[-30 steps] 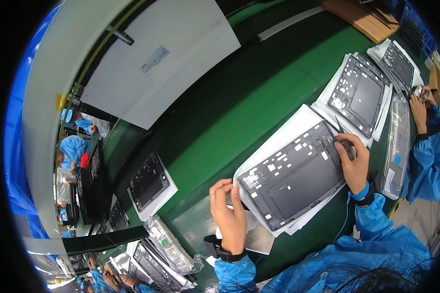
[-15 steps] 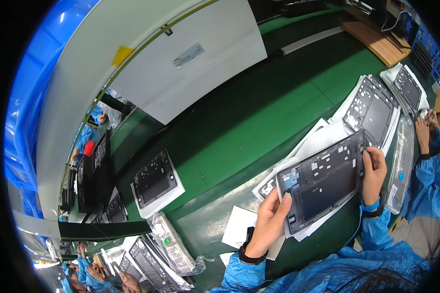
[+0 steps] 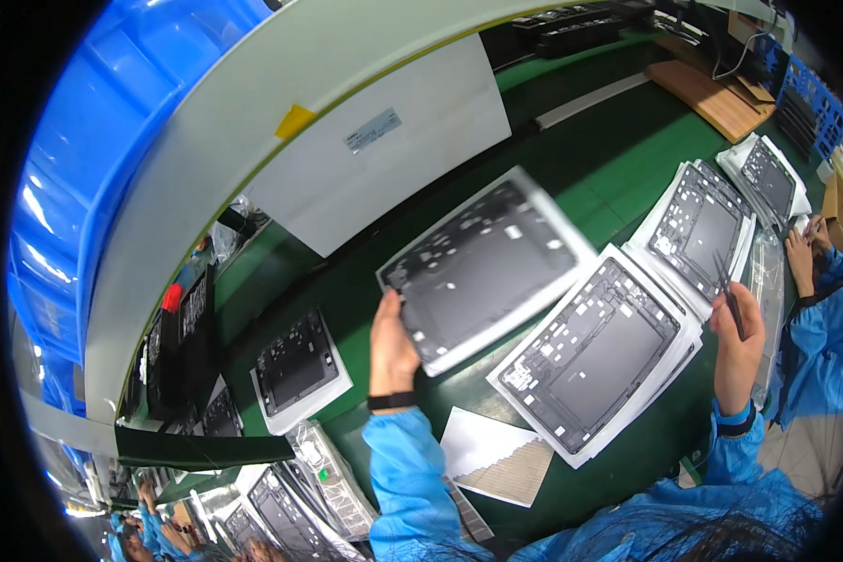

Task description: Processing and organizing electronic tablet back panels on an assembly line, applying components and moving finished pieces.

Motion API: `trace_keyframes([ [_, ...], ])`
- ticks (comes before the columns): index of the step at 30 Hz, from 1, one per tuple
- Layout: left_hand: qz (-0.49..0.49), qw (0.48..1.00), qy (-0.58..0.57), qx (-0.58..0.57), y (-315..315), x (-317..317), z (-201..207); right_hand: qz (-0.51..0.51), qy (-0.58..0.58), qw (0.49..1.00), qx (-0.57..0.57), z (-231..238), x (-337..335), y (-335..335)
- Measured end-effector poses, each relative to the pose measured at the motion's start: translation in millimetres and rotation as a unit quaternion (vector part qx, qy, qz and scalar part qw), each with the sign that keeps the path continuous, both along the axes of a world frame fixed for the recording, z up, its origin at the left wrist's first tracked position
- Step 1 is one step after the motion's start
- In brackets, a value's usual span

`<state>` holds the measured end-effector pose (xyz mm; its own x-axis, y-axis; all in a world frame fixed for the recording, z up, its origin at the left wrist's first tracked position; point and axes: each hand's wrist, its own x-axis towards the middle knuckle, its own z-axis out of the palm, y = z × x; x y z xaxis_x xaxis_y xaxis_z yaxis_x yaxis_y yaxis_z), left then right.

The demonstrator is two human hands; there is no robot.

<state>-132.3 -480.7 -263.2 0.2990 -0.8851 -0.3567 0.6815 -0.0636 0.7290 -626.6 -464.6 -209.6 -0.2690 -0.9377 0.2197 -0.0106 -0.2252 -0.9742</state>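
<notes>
My left hand [image 3: 391, 354] grips the near left corner of a dark tablet back housing [image 3: 492, 286], its thumb on the edge. The housing is slightly blurred, with a white sheet under it, and is raised over the green bench. Small white pads dot its dark inner face. In my right hand [image 3: 740, 356] is a pair of dark tweezers [image 3: 732, 298], tips pointing up and away. Between my hands, a similar housing [image 3: 618, 361] lies on a stack with white sheets. Past the tweezers lies another housing stack [image 3: 698, 225].
A paper sheet [image 3: 473, 440] with a patterned part lies near me. Another housing [image 3: 295, 365] rests on white sheeting at left, beside a plastic-wrapped box [image 3: 328, 468]. A white panel [image 3: 393, 159] stands behind. At right, a co-worker's hands [image 3: 804, 248] are near a further housing [image 3: 768, 178].
Both hands held a housing low over the stack. Now only my left hand holds one, farther left and away. My right hand has let go and shows tweezers. The stack's top housing is uncovered.
</notes>
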Motion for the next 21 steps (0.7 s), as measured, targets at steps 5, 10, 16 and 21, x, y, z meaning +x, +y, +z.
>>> trace_keyframes([
  [5,0.062,0.996,-0.052,0.032,-21,78,-43,0.149,-0.019,0.988,0.032,7,32,30],
  [10,0.108,0.978,-0.172,0.057,-15,87,-29,0.322,-0.043,0.932,0.158,-4,67,79],
  [16,-0.031,0.828,-0.555,0.071,82,47,38,0.568,0.070,0.815,0.090,-14,121,113],
  [21,-0.272,0.686,-0.670,0.078,220,-23,67,0.621,0.114,0.771,0.080,-27,147,140],
])
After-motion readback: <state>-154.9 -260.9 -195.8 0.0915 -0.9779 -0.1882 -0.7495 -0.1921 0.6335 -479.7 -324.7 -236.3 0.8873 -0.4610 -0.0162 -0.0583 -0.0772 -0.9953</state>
